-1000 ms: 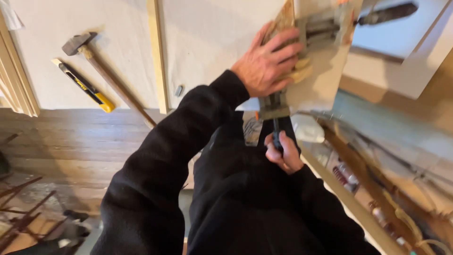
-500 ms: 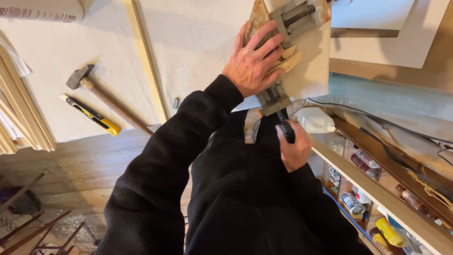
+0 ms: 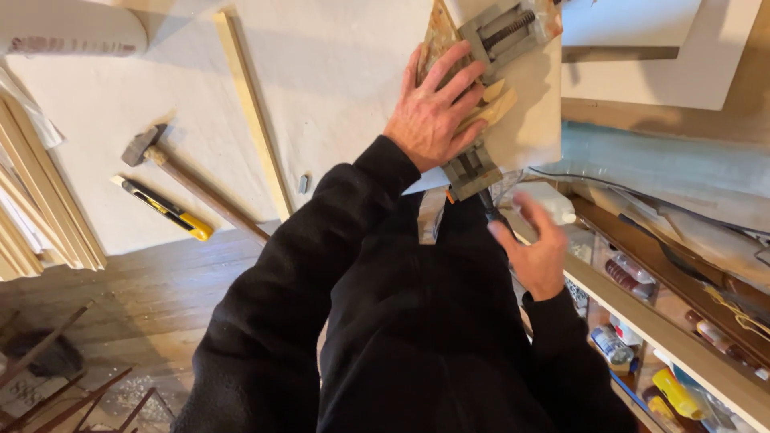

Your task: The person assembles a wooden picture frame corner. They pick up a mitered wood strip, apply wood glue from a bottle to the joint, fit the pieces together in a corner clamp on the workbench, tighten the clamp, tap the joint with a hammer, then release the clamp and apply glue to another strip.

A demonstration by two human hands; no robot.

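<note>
A hammer (image 3: 146, 147) with a long wooden handle lies on the pale bench (image 3: 337, 72) at about nine o'clock, and a yellow-and-black utility knife (image 3: 164, 208) lies just beside it toward eight o'clock. A thin wooden strip (image 3: 253, 112) runs across the bench near eleven o'clock, while a bundle of wooden slats (image 3: 36, 200) leans at the far nine o'clock edge. At four o'clock a shelf (image 3: 666, 333) holds cans and bottles (image 3: 613, 345).

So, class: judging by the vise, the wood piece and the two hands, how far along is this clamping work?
Done: the wood piece sits in the vise. In hand: the left hand presses flat on it, while the right hand, fingers spread, is at the vise handle. Left: whether the vise grips tight cannot be told; hammer and utility knife lie untouched.
</note>
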